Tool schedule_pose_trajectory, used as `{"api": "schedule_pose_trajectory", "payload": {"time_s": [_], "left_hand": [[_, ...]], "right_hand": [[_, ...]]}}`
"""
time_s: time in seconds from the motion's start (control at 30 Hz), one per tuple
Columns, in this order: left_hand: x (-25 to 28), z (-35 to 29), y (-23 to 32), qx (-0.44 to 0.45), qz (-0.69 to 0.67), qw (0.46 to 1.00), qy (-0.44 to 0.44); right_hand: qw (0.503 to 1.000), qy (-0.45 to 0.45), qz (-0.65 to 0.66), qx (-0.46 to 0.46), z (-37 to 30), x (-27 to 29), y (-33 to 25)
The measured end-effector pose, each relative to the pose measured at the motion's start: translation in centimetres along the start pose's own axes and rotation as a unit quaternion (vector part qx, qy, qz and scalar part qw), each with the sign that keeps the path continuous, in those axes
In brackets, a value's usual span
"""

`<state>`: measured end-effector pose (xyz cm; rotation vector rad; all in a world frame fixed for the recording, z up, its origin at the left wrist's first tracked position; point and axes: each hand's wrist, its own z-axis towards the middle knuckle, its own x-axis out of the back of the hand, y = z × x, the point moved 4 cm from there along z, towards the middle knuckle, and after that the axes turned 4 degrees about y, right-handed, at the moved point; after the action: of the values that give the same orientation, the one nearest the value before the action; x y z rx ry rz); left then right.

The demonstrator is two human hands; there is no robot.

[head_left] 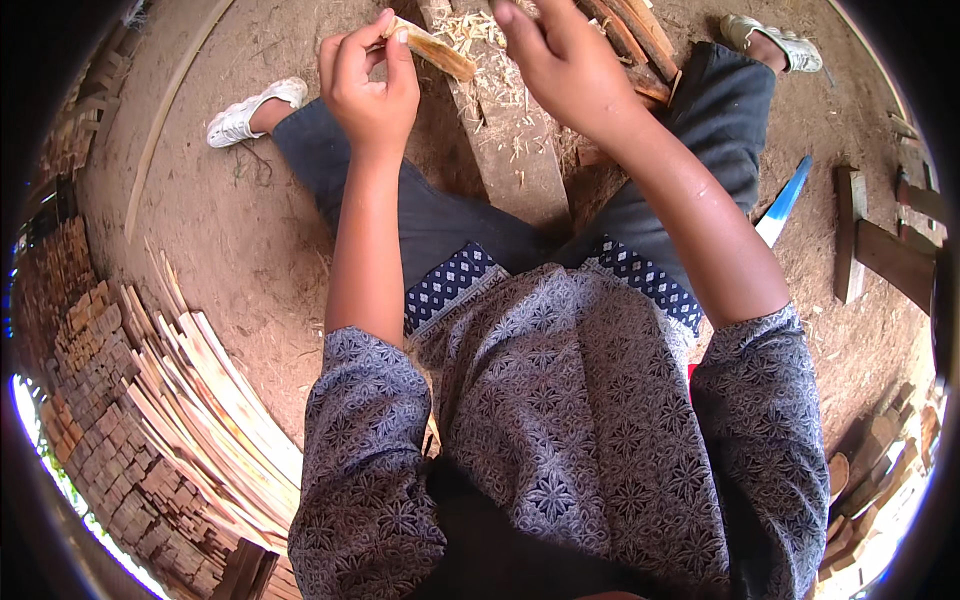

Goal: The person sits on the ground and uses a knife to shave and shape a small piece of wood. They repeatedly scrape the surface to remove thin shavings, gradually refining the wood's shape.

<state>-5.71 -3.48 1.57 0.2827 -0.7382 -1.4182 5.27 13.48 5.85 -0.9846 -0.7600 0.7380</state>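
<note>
My left hand [372, 88] is closed around one end of a short, split piece of wood [437, 52], pale with a brown streak, the thumb pressed along it. The wood's other end points right, above a narrow plank [525, 165] that runs between my legs. Curled wood shavings [470, 32] are scattered over that plank. To the right, my right hand [572, 70] is raised near the wood, apart from it. Its fingertips run past the upper edge; a dark sliver shows by the thumb tip, but what the hand grips cannot be made out.
Split wood pieces [640, 45] lie beyond my right hand. A long blue and white pointed thing [785, 203] rests beside my right leg. Wooden beams [852, 235] stand at the far right. Long pale strips [215, 390] and stacked small blocks [120, 440] fill the lower left.
</note>
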Motion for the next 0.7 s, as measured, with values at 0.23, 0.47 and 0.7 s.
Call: {"api": "schedule_pose_trajectory", "payload": {"time_s": [0.23,0.47,0.7], "left_hand": [[-0.6,0.1,0.4,-0.006,0.004,1.000,-0.007],[-0.7,0.1,-0.2,-0.027,0.020,0.999,-0.008],[-1.3,0.4,0.8,-0.025,0.003,0.999,-0.021]], "right_hand": [[0.900,-0.278,-0.241,-0.233,-6.3,-3.2,12.9],[0.969,-0.125,-0.198,-0.082,-3.2,-2.4,8.6],[0.955,-0.145,-0.232,-0.112,-4.3,-3.0,8.9]]}}
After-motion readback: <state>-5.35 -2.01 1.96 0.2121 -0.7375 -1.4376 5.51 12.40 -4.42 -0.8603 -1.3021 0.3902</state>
